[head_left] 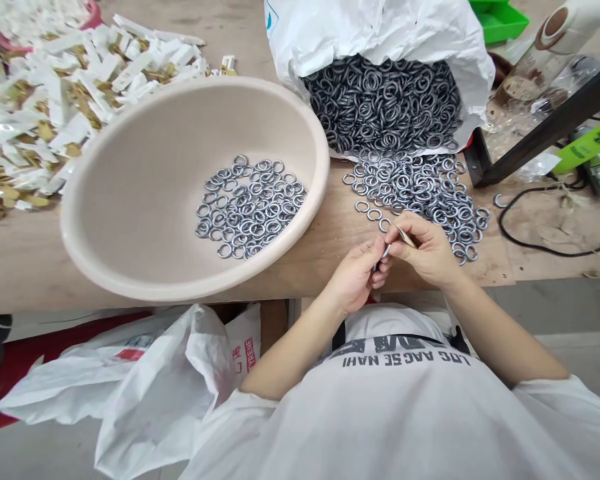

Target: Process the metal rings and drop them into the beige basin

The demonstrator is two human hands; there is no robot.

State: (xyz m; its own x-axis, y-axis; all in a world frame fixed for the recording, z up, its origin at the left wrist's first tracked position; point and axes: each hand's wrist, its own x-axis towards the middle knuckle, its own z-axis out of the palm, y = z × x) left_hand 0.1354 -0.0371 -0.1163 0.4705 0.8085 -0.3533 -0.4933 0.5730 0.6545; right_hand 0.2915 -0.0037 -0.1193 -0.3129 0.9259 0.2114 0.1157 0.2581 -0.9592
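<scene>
My left hand [356, 272] and my right hand [426, 248] meet at the table's front edge, fingers pinched together. The left pinches a small metal ring [386, 250]. The right pinches a thin pale strip [406, 236] with its tip at that ring. Just beyond them lies a loose heap of grey metal rings [420, 190], spilled from an open white plastic bag [380, 33] full of the same rings. To the left stands a large beige basin [130, 200] tilted toward me, with a smaller pile of rings [250, 207] inside.
A mound of white and gold paper tags [45, 107] covers the far left of the wooden table [25, 260]. A black bar [545, 130], black cable [540, 243], green tray [497, 20] and tape roll [560, 27] lie at right. White plastic bags [145, 387] hang below the table edge.
</scene>
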